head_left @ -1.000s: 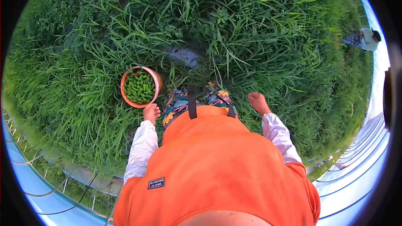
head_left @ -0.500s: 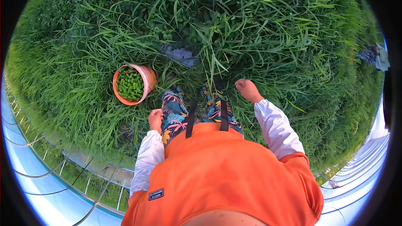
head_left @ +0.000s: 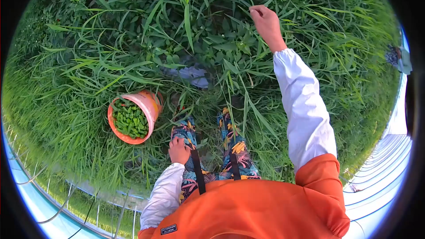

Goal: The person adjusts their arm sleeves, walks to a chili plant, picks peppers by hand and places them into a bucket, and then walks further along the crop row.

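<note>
My right hand [head_left: 267,25] is stretched forward over tall grass [head_left: 305,40], its fingers curled together by some blades. Whether anything is between those fingers is hidden. My left hand [head_left: 179,151] lies on my patterned trouser leg [head_left: 188,128], just above the knee, with the fingers laid out over the cloth. To the left of my legs an orange-pink bucket [head_left: 152,107] leans in the grass, its mouth tilted toward me. Green peppers [head_left: 129,120] fill much of it.
Low leafy plants [head_left: 221,40] grow among the grass ahead. A piece of grey plastic sheet [head_left: 192,75] shows on the ground in front of my feet. Curved greenhouse film [head_left: 376,186] runs along the right. A pale item [head_left: 404,59] stands at the far right edge.
My right hand has reached forward and up from beside my leg to the grass ahead. My left hand has come to rest on my leg. The view has shifted, so the bucket appears lower.
</note>
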The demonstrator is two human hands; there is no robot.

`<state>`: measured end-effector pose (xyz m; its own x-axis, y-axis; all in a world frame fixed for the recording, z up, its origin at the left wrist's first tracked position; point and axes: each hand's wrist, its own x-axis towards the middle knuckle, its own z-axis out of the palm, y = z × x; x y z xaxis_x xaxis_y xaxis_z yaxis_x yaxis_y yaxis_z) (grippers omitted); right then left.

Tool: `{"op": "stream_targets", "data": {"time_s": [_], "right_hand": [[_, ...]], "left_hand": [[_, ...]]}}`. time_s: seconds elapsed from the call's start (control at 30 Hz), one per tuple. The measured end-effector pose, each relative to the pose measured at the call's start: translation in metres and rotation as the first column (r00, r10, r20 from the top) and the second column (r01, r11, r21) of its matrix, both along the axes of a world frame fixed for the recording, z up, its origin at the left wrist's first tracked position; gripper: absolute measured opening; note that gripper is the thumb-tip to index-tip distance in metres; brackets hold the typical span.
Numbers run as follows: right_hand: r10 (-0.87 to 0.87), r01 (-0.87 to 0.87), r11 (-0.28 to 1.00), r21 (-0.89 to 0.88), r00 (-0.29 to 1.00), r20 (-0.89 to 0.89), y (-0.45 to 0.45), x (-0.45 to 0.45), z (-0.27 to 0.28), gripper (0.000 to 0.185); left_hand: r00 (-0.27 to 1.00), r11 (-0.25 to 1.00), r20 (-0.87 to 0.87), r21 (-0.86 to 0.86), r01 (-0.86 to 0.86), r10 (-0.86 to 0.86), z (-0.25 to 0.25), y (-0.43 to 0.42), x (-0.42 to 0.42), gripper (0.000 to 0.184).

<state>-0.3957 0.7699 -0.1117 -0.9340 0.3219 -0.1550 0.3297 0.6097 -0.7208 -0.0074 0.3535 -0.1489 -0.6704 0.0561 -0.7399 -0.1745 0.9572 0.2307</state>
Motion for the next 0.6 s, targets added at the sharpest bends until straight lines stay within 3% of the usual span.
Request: {"op": "stream_targets", "data": {"time_s": [0.07,0.13,0.17,0.23,0.33,0.37,0.4,0.43,0.53,0.6], "right_hand": [[0.140,-0.140,0.990,0.030,0.990,-0.008,-0.015,-0.041,-0.056,0.025],[0.269,-0.285,0.958,0.041,0.937,0.222,-0.030,-0.059,-0.122,0.029],[0.337,-0.419,0.905,0.073,0.812,0.477,-0.042,-0.059,-0.139,0.041],[0.170,-0.484,0.858,0.173,0.586,0.792,-0.079,-0.023,-0.145,0.068],[0.226,-0.625,0.777,0.078,0.393,0.892,-0.088,0.066,-0.197,0.068],[0.220,-0.677,0.723,0.136,0.412,0.884,-0.089,0.100,-0.199,0.058],[0.256,-0.618,0.749,0.240,0.604,0.755,-0.079,0.143,-0.220,0.050],[0.232,-0.527,0.798,0.291,0.715,0.659,-0.070,0.174,-0.248,0.055],[0.299,-0.646,0.699,0.306,0.653,0.695,-0.052,0.200,-0.243,0.060],[0.339,-0.667,0.638,0.385,0.692,0.638,-0.038,0.214,-0.254,0.064]], "left_hand": [[0.996,0.997,0.068,-0.046,0.061,-0.058,-0.003,0.001,-0.005,0.042],[0.992,0.997,0.115,-0.056,0.059,-0.052,-0.005,0.000,-0.012,0.043],[0.992,0.998,0.117,-0.043,0.046,-0.041,-0.008,-0.002,-0.011,0.043],[0.991,0.998,0.131,-0.052,0.030,-0.023,-0.007,-0.003,-0.014,0.043],[0.988,0.998,0.151,-0.057,0.041,-0.032,-0.007,-0.001,-0.019,0.044],[0.988,0.998,0.150,-0.054,0.043,-0.035,-0.008,0.000,-0.019,0.044],[0.989,0.998,0.147,-0.048,0.042,-0.035,-0.010,0.001,-0.019,0.044],[0.989,0.998,0.144,-0.044,0.041,-0.034,-0.011,0.001,-0.018,0.044],[0.988,0.999,0.153,-0.040,0.035,-0.028,-0.016,0.001,-0.014,0.044],[0.985,0.998,0.172,-0.045,0.042,-0.034,-0.018,0.000,-0.014,0.044]]}}
